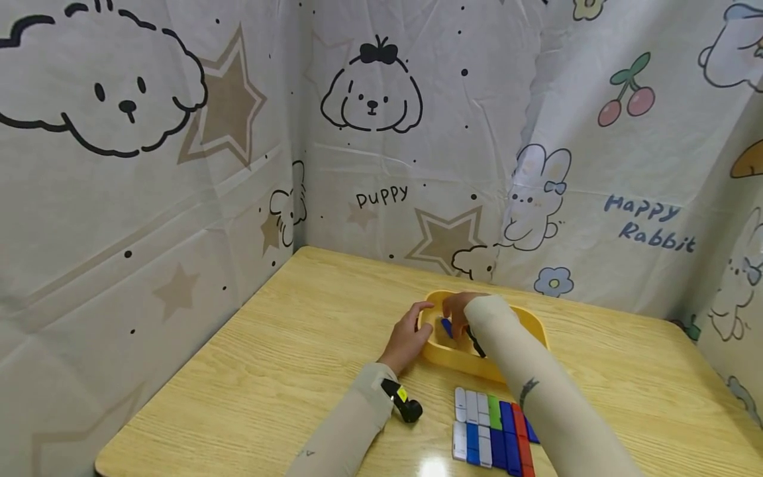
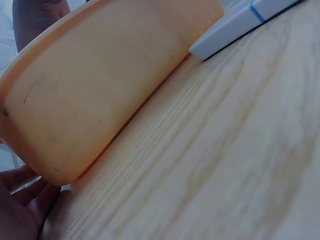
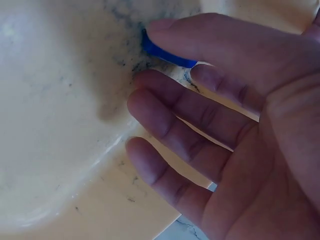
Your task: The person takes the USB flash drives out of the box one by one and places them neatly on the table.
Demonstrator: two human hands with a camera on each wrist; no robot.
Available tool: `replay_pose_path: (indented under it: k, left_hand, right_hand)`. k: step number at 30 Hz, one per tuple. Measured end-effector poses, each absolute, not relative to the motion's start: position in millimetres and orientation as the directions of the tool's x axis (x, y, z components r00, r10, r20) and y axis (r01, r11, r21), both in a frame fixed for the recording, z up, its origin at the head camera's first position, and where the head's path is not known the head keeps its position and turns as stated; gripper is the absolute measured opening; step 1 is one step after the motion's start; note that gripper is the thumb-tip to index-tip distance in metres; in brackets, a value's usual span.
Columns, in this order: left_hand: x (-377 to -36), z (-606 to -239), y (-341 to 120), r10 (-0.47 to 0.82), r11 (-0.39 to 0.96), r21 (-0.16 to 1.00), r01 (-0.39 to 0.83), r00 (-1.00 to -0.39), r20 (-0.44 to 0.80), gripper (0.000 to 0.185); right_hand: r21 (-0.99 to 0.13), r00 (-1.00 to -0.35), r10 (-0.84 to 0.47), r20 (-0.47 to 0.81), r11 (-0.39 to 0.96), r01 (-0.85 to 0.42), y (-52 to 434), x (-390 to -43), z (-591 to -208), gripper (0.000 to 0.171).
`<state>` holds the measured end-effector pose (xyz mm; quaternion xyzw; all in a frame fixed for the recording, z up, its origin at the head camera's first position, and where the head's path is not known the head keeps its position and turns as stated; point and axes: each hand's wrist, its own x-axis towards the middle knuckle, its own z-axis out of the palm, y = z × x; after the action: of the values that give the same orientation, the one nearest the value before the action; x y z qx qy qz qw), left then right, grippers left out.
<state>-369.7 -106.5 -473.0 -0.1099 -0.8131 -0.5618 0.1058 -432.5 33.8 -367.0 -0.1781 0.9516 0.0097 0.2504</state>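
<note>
A yellow plastic tray [image 1: 465, 363] stands on the table. My left hand [image 1: 408, 336] grips its left end, thumb at the rim; in the left wrist view those fingers [image 2: 35, 192] lie against the tray's outer corner. My right hand [image 1: 459, 313] reaches down inside the tray. A blue oblong piece [image 1: 447, 327] lies on the tray floor right beside its fingers. In the right wrist view the thumb overlaps the blue piece [image 3: 167, 55], and the other fingers [image 3: 155, 117] are loosely bent and spread. The right forearm hides part of the tray.
In front of the tray, flat oblong pieces [image 1: 491, 430] in white, green, blue and red lie side by side in two rows on the wooden table [image 1: 286, 358]. A black wrist camera [image 1: 405, 403] sits on the left wrist. Printed cloth [image 1: 381, 165] hangs behind the table.
</note>
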Motion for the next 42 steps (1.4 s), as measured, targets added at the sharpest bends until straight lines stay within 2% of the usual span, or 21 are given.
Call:
replay_pose_path:
  k: [3,7,9,19,28,33,42]
  left_hand:
    - [-369.4,-472.5,-107.1,0.061,0.342,0.89,0.301,-0.953,0.298,0.044]
    - [-368.5,-471.9,-108.1,0.061,0.342,0.889,0.305,-0.951,0.303,0.045]
    - [-368.0,-471.6,-108.5,0.06,0.344,0.887,0.309,-0.95,0.307,0.045]
    - [-366.9,-472.2,-107.8,0.059,0.343,0.884,0.319,-0.946,0.318,0.045]
    - [-366.9,-473.1,-107.1,0.07,0.358,0.873,0.332,-0.942,0.329,0.045]
    - [-365.4,-471.1,-107.6,0.066,0.357,0.871,0.337,-0.939,0.337,0.045]
    - [-364.8,-471.6,-108.7,0.064,0.349,0.88,0.323,-0.945,0.321,0.045]
  right_hand:
    - [-0.071,-0.81,-0.32,-0.492,0.942,-0.329,32.1,-438.3,-371.1,0.061]
    - [0.029,-0.777,-0.36,-0.516,0.9,-0.436,28.1,-444.5,-376.8,0.027]
    - [0.08,-0.765,-0.374,-0.524,0.873,-0.481,25.8,-445.1,-378.7,0.019]
    - [0.178,-0.834,-0.3,-0.463,0.89,-0.42,25.0,-429.6,-376.0,0.026]
    - [0.151,-0.848,-0.261,-0.461,0.919,-0.365,26.2,-422.5,-372.3,0.022]
    - [0.13,-0.855,-0.249,-0.455,0.931,-0.341,25.4,-425.4,-375.9,0.027]
    - [0.127,-0.858,-0.283,-0.428,0.922,-0.367,28.4,-422.6,-373.2,0.026]
